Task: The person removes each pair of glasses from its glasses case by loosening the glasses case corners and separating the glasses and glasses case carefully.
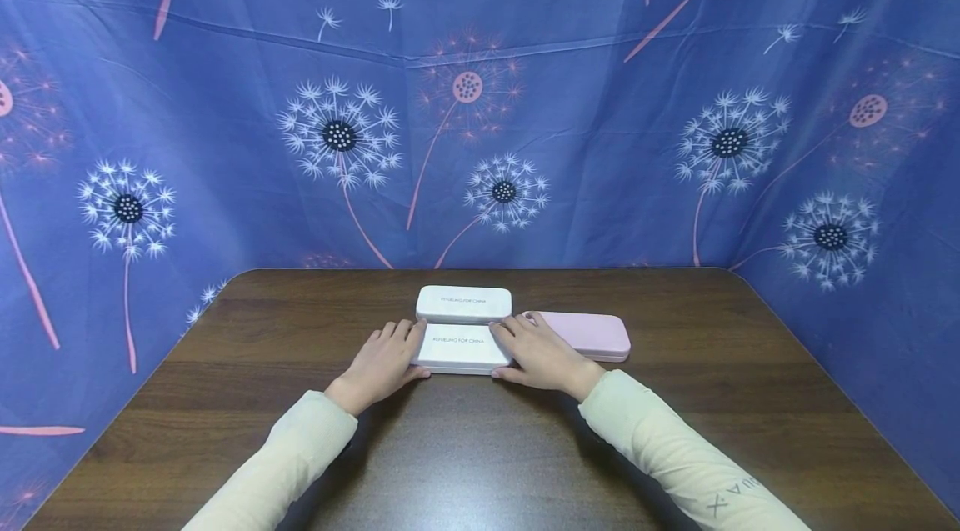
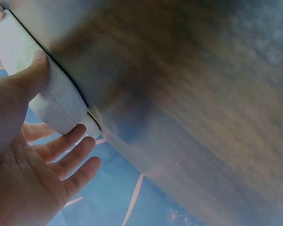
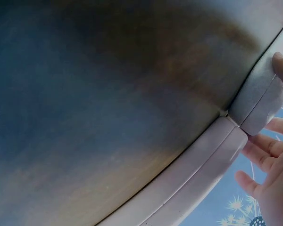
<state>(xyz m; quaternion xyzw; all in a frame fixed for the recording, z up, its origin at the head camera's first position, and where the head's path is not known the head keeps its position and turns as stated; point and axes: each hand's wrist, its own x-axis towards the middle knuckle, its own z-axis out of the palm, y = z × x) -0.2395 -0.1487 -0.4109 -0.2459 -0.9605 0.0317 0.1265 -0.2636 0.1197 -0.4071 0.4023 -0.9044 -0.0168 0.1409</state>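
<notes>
Pale sleeves (image 1: pixel 667 439), fingers (image 1: pixel 505 337) holding nearer white case (image 1: pixel 461 352), rounded, grey-lettered

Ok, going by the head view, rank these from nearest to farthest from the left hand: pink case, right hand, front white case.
1. Front white case: nearest, its left end held by the left hand.
2. Right hand: at that case's right end.
3. Pink case: farthest, over on the right.
</notes>
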